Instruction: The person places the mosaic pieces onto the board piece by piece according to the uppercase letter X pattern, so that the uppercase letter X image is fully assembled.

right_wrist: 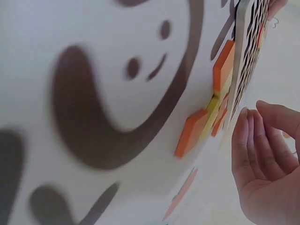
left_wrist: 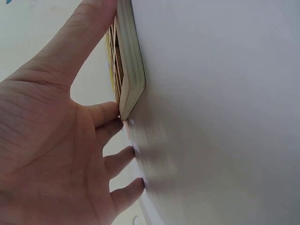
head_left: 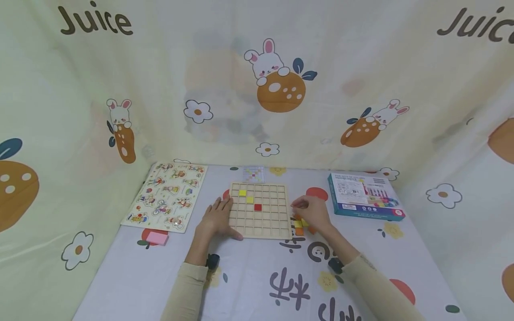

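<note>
A wooden grid board (head_left: pixel 273 223) lies on the table with two yellow tiles (head_left: pixel 242 193) and one red tile (head_left: pixel 258 207) in its cells. My left hand (head_left: pixel 217 220) rests at its left side, thumb against the near edge. In the left wrist view, those spread fingers touch the board's corner (left_wrist: pixel 133 89). Over the board's right edge hovers my right hand (head_left: pixel 315 211), fingers bent and thumb close to them. Nothing shows between those fingertips in the right wrist view. Orange tiles (right_wrist: pixel 191 133) and yellow tiles (head_left: pixel 297 224) lie loosely piled beneath this hand.
Behind the board lies a small pattern card (head_left: pixel 254 174). A picture board (head_left: pixel 168 196) is at the left, with a pink block (head_left: pixel 157 238) near its front edge. At the right sits a teal-edged box (head_left: pixel 365 196). A patterned curtain (head_left: pixel 225 147) hangs behind.
</note>
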{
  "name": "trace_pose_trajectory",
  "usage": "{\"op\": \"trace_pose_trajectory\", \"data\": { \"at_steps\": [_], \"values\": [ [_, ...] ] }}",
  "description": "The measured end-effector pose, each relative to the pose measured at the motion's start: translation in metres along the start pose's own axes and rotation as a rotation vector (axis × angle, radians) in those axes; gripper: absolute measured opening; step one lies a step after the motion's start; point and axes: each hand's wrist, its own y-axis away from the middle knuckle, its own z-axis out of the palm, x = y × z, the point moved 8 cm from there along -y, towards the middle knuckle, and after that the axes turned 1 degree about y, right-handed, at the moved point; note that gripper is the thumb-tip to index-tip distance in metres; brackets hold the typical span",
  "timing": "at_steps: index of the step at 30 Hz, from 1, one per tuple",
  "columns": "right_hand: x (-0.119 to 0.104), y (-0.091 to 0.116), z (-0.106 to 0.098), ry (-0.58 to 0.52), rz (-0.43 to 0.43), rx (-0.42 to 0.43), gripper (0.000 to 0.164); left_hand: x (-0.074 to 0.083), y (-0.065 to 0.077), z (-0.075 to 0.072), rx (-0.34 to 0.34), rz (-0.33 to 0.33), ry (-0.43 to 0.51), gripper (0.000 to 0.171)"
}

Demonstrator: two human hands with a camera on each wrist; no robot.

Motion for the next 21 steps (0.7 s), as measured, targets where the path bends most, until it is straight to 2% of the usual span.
{"op": "trace_pose_trajectory", "data": {
  "at_steps": [6, 14, 21],
  "values": [
    [0.016, 0.012, -0.007, 0.020, 0.039, -0.043, 0.019, 0.000, 0.000, 0.000, -0.007, 0.000, -0.001, 0.140],
    [0.026, 0.026, -0.017, 0.083, 0.048, -0.086, 0.023, 0.000, 0.000, 0.000, -0.003, 0.007, 0.009, 0.140],
    [0.033, 0.032, -0.018, 0.064, 0.080, -0.136, 0.025, -0.001, -0.001, 0.000, -0.006, 0.006, 0.007, 0.140]
  ]
}}
